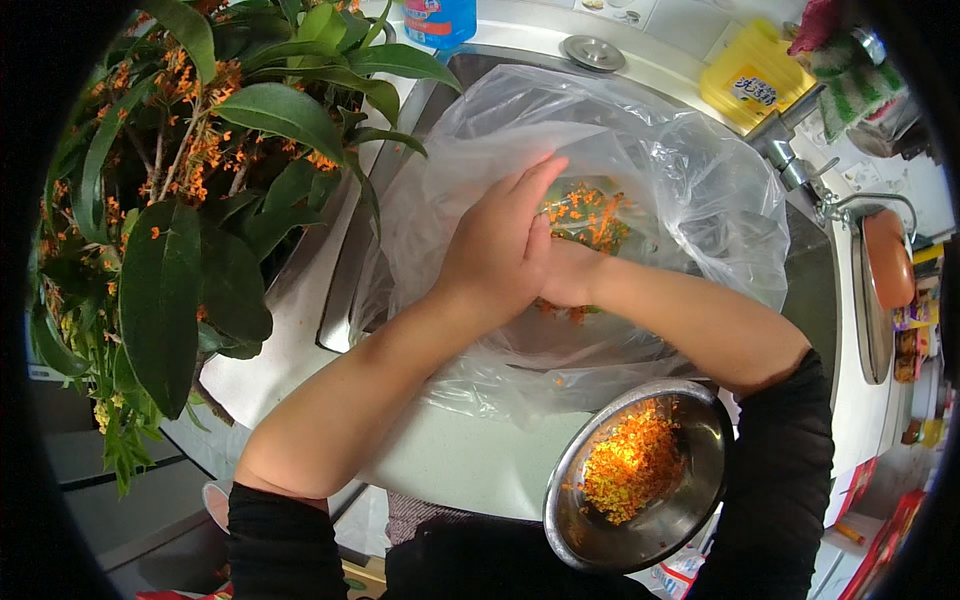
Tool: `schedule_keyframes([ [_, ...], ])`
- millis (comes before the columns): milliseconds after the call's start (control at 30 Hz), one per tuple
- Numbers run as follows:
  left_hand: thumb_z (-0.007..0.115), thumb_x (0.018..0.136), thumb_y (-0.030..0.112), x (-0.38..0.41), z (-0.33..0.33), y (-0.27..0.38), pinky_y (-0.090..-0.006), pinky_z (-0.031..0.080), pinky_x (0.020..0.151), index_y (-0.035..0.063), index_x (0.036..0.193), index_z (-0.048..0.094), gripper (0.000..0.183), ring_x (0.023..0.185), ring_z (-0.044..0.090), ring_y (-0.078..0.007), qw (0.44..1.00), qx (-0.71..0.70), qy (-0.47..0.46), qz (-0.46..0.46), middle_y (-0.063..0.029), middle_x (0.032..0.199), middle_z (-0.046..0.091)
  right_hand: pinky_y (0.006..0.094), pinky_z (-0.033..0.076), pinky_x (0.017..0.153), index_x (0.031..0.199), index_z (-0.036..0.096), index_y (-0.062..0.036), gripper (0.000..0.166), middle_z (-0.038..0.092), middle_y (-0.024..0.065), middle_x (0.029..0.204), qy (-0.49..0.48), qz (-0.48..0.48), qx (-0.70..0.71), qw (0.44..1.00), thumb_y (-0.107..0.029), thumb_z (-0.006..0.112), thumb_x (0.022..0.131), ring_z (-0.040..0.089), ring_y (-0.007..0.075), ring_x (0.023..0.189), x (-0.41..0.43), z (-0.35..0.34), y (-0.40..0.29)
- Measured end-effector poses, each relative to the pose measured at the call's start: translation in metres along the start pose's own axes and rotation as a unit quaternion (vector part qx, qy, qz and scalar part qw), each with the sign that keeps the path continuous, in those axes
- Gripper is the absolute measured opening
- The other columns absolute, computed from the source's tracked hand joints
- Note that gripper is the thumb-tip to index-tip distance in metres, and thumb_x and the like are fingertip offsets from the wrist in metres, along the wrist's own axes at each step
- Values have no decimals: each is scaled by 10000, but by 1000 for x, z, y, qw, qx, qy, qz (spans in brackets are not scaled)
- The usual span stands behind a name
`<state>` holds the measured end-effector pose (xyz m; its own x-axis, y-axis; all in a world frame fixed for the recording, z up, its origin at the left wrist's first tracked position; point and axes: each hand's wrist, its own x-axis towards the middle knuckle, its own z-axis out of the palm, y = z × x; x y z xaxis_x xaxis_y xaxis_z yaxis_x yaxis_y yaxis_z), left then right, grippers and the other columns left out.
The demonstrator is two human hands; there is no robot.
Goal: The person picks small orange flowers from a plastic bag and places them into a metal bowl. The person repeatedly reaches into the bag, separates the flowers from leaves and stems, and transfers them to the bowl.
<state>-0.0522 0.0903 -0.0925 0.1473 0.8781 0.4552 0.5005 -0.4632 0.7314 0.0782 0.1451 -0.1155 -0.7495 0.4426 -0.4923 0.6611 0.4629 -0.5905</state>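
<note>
My left hand (487, 236) lies palm to palm against my right hand (570, 271), above a large clear plastic bag (720, 187) spread open in the sink. Its fingers are straight and close together. Most of my right hand's fingers are hidden behind the left, and whatever may be between the palms cannot be seen. Small orange blossoms (589, 214), osmanthus by their look, lie with green leaves inside the bag. Close to my body, below my right forearm, a tilted stainless steel bowl (694, 517) contains a heap of loose orange petals (634, 465).
Leafy branches with orange blossoms (202, 150) crowd the left counter. Behind the sink (814, 262) stand a blue bottle (442, 22), a metal drain lid (594, 52) and a yellow jug (750, 75). A faucet (784, 154) reaches in from the right.
</note>
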Motion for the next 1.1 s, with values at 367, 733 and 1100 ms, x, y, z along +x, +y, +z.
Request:
schedule_keyframes([
  [367, 464, 852, -19, -1, -1, 4, -401, 338, 1090, -10, 1334, 472, 482, 1297, 448, -357, 999, 31, 33, 22, -209, 1391, 473, 391, 497, 930, 1187, 606, -73, 349, 578, 132, 1230, 45, -161, -318, 933, -74, 519, 848, 571, 287, 1141, -14, 13, 70],
  [733, 463, 845, -22, -2, 0, 2, -396, 348, 1082, -28, 1313, 483, 469, 1286, 458, -356, 999, 46, 20, 11, -214, 1378, 480, 382, 490, 953, 1232, 537, -89, 359, 494, 133, 1240, 28, -160, -362, 918, -97, 512, 875, 529, 301, 1185, -13, 32, 82],
  [1100, 461, 840, -16, -2, 1, 0, -398, 351, 1081, -34, 1303, 484, 464, 1280, 461, -357, 998, 50, 24, 19, -212, 1377, 480, 412, 503, 911, 1216, 573, -122, 332, 542, 134, 1170, 40, -156, -276, 948, -105, 470, 901, 589, 315, 1092, -4, 44, 85],
])
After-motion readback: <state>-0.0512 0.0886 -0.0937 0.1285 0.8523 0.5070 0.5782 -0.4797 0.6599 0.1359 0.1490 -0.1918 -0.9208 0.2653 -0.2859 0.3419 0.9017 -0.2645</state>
